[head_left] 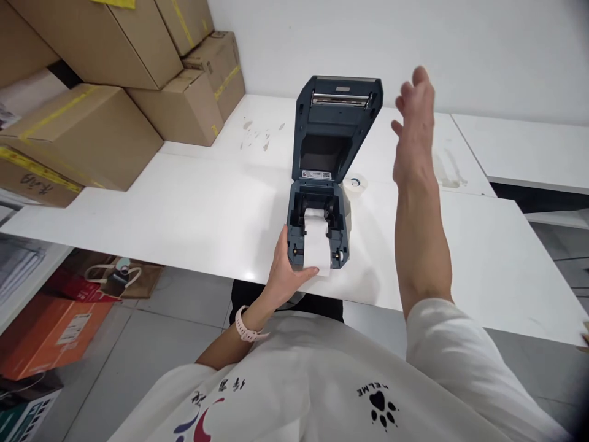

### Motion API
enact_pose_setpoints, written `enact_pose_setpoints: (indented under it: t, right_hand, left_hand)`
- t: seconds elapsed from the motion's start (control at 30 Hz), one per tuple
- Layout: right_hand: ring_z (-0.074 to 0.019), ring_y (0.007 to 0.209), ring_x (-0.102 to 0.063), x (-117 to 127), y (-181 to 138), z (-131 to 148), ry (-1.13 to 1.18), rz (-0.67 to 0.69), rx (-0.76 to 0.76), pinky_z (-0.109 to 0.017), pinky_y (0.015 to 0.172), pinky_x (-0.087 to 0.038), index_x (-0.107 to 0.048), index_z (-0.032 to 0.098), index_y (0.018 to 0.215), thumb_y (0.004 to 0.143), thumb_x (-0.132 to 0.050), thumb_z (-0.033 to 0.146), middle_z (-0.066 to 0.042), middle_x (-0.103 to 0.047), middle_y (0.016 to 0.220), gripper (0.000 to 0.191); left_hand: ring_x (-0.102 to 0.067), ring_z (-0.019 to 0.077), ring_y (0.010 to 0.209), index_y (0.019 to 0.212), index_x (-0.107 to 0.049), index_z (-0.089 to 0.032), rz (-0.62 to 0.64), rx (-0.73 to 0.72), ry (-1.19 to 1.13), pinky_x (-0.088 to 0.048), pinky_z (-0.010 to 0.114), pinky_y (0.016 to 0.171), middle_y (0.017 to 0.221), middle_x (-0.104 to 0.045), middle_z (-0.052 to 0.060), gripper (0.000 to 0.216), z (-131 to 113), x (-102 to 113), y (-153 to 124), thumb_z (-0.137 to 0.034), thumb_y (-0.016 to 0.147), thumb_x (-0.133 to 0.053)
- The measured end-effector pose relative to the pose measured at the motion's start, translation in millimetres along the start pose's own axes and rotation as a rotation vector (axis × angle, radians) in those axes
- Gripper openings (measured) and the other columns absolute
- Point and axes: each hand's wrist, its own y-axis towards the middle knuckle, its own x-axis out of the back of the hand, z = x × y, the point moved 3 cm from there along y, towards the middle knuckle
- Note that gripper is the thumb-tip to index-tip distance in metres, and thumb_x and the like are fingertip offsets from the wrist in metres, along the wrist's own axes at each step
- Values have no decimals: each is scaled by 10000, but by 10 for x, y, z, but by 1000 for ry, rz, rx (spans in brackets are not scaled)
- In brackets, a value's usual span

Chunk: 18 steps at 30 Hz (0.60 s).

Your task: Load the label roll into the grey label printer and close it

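A dark label printer (294, 202) stands on the white table with its lid (338, 123) raised. From its bay a strip of white label paper (317, 245) runs out over the front edge. My left hand (285, 273) grips the printer's front left corner, its thumb lying across the end of the paper strip. To the right of the raised lid, my right hand (416, 126) is up in the air, fingers apart and holding nothing. Behind the printer's right side lies a white roll (356, 183), partly hidden.
Cardboard boxes (92, 135) with yellow tape are stacked at the table's left end. The white table (207, 209) runs along the wall and has a seam on the right. An orange box (55, 334) and a brown paper bag (150, 276) are on the floor at left.
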Motion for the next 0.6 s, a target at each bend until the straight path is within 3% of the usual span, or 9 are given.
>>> enact_pose_setpoints:
  t: [0.1, 0.2, 0.3, 0.37, 0.5, 0.6]
  right_hand:
    - [-188, 1481, -452, -238, 384, -71, 155, 160, -139, -434, 1233, -368, -378, 244, 1563, 1048, -83, 676, -36, -511, 1576, 734]
    - [-201, 1256, -616, -322, 261, -39, 294, 146, -65, -390, 1108, -476, -580, 192, 1345, 1006, -93, 752, -81, -665, 1339, 816]
    - [-218, 1093, -677, -293, -273, -2, 352, 116, 6, -408, 1031, -524, -660, 229, 1095, 943, -111, 836, -72, -716, 1132, 833]
    - [-242, 1192, -661, -268, -720, 6, 252, 156, 44, -455, 1106, -488, -681, 250, 1016, 962, -124, 812, -55, -721, 1141, 793]
    - [-271, 1494, -452, -305, -1475, -31, -99, 316, 176, -539, 1260, -322, -700, 298, 1126, 1037, -401, 612, -28, -659, 1409, 443]
    - [-277, 1542, -388, -371, -1784, -110, -232, 307, 180, -592, 1264, -289, -669, 303, 1234, 1052, -483, 431, -51, -606, 1499, 289]
  left_hand:
    - [-78, 378, 1635, 1636, -7, -464, 14, 14, 18, -257, 568, 1294, 1777, -35, 16, 1214, 51, 24, -1, -517, 756, -841]
    - [-94, 367, 1634, 1633, 70, -449, 51, -2, 17, -275, 546, 1290, 1779, 8, 29, 1208, 89, 73, 8, -584, 791, -786]
    - [-146, 335, 1631, 1639, 89, -409, 67, -17, -87, -285, 512, 1289, 1775, -76, 65, 1125, 125, 160, 30, -645, 856, -683]
    - [-184, 317, 1625, 1650, 44, -388, 47, -7, -172, -290, 509, 1286, 1764, -152, 75, 1014, 137, 220, 64, -680, 906, -581]
    - [-227, 290, 1616, 1651, -96, -382, -53, -26, -250, -258, 506, 1301, 1742, -246, 62, 850, 57, 259, 168, -693, 954, -470]
    - [-190, 286, 1626, 1634, -172, -397, -96, -44, -251, -254, 494, 1306, 1745, -236, 39, 837, -59, 177, 249, -658, 935, -553]
